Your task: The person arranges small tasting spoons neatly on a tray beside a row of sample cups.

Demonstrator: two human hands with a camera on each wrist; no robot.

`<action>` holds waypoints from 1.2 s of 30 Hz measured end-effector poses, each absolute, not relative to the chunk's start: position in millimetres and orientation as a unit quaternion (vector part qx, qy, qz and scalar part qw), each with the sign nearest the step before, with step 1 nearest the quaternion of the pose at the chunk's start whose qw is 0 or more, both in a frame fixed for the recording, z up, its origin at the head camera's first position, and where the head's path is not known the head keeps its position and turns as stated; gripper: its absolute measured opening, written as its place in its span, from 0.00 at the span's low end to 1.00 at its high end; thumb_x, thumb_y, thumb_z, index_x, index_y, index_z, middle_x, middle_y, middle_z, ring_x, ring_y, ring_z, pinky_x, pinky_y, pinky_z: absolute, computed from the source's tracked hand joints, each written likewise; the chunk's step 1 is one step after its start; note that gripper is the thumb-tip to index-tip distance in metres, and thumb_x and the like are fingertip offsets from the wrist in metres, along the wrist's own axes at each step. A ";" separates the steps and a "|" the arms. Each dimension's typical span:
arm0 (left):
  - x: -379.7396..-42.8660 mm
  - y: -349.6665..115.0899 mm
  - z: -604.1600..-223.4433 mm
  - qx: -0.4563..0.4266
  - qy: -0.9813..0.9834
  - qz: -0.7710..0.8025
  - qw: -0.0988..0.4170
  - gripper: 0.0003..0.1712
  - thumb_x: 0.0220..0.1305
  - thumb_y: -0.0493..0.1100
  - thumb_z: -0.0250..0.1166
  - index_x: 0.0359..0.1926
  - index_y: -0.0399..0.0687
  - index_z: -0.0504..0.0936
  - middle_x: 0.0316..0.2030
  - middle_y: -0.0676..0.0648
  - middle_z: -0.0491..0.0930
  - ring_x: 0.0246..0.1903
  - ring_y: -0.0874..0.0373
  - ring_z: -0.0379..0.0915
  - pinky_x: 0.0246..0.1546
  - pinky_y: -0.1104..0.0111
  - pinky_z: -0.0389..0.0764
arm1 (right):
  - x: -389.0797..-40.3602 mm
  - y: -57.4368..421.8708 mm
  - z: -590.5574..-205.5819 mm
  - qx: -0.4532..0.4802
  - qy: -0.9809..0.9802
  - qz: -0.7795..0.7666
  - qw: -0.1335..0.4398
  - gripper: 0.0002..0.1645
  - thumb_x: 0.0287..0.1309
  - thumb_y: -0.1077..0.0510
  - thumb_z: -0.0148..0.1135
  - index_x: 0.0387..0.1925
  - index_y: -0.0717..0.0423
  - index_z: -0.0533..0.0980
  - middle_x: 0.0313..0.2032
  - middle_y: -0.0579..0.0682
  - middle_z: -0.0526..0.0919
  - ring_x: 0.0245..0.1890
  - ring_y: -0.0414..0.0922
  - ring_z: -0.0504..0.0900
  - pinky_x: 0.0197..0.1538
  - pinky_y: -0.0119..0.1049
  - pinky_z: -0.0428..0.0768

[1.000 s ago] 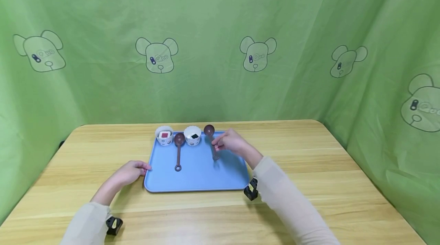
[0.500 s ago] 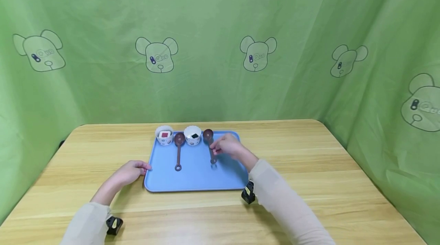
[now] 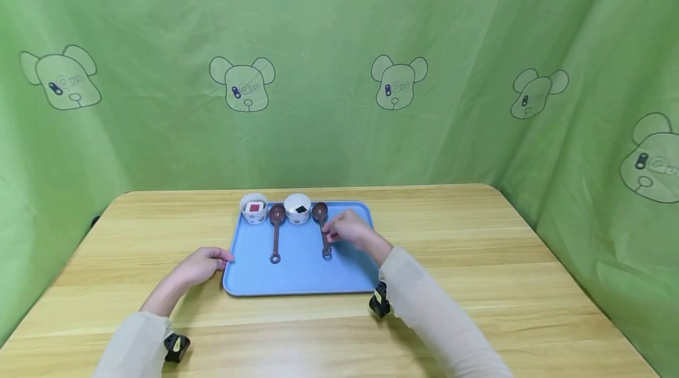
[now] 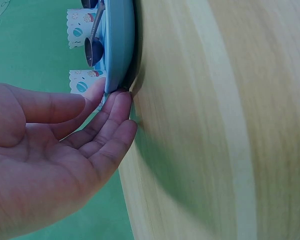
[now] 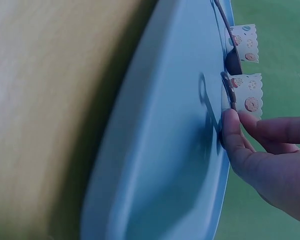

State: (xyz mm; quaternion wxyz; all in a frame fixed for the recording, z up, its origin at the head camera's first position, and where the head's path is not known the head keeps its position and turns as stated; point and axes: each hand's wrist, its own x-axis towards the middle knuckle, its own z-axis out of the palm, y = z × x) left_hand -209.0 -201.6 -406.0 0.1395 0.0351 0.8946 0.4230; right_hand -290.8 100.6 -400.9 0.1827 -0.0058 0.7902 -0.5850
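A blue tray (image 3: pixel 297 278) carries two white patterned paper cups and two brown measuring spoons. My right hand (image 3: pixel 350 230) pinches the handle of the right-hand spoon (image 3: pixel 320 211) between thumb and fingers, with the ring end of the handle sticking out below. In the right wrist view the fingertips (image 5: pixel 231 120) hide much of that spoon. The other spoon (image 3: pixel 277 214) lies with its bowl between the two cups. At the tray's left edge, my left hand (image 3: pixel 200 266) touches the rim with fairly straight fingers, the thumb (image 4: pixel 55 106) apart from it.
The left cup (image 3: pixel 254 214) holds a white block with a red square; the right cup (image 3: pixel 297 213) has a small black piece inside. Both stand along the tray's far edge. The wooden table (image 3: pixel 477 272) is backed by a green curtain (image 3: pixel 329 142).
My right hand has brought the spoon down and slightly left onto the tray, its bowl now right of the right cup. The left hand has stayed at the rim.
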 end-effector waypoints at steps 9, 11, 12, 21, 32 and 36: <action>-208.9 -201.7 -404.5 0.036 0.896 0.420 0.143 0.14 0.59 0.27 0.48 0.43 0.26 0.76 0.47 0.29 0.72 0.52 0.34 0.63 0.53 0.47 0.64 | -290.5 97.5 -404.5 -0.009 0.795 -0.576 0.189 0.19 0.46 0.81 0.46 0.41 0.78 0.74 0.37 0.65 0.79 0.26 0.44 0.77 0.39 0.34 0.80; -208.9 -201.9 -405.0 0.035 0.895 0.421 0.143 0.14 0.59 0.27 0.48 0.43 0.26 0.76 0.46 0.29 0.73 0.52 0.34 0.63 0.53 0.47 0.64 | -290.3 97.0 -405.0 -0.011 0.797 -0.573 0.191 0.19 0.46 0.81 0.47 0.42 0.77 0.74 0.37 0.64 0.79 0.26 0.43 0.77 0.39 0.34 0.80; -208.9 -202.0 -405.3 0.035 0.895 0.421 0.143 0.14 0.59 0.27 0.48 0.43 0.26 0.76 0.46 0.29 0.73 0.52 0.34 0.63 0.53 0.47 0.64 | -290.1 96.8 -405.3 -0.013 0.797 -0.573 0.193 0.19 0.46 0.81 0.47 0.42 0.77 0.74 0.37 0.64 0.79 0.26 0.43 0.77 0.39 0.34 0.80; -209.1 -201.8 -405.8 0.034 0.895 0.422 0.141 0.14 0.58 0.27 0.48 0.43 0.26 0.76 0.46 0.29 0.73 0.52 0.35 0.64 0.53 0.48 0.64 | -289.5 96.4 -405.6 -0.015 0.788 -0.580 0.207 0.20 0.47 0.82 0.43 0.42 0.78 0.73 0.35 0.64 0.78 0.26 0.43 0.75 0.40 0.35 0.79; -208.0 -200.5 -404.8 0.033 0.895 0.421 0.143 0.14 0.59 0.27 0.48 0.43 0.26 0.76 0.46 0.29 0.73 0.51 0.35 0.64 0.52 0.48 0.65 | -287.8 110.7 -404.6 -0.036 0.785 -0.584 0.202 0.21 0.46 0.82 0.44 0.45 0.79 0.71 0.41 0.68 0.75 0.31 0.51 0.78 0.42 0.41 0.79; -208.5 -200.7 -405.5 0.033 0.895 0.420 0.144 0.14 0.59 0.27 0.48 0.43 0.26 0.76 0.46 0.29 0.73 0.51 0.35 0.64 0.52 0.48 0.65 | -285.2 121.6 -399.8 -0.042 0.790 -0.579 0.197 0.20 0.49 0.80 0.45 0.46 0.78 0.71 0.43 0.69 0.75 0.38 0.58 0.78 0.44 0.42 0.79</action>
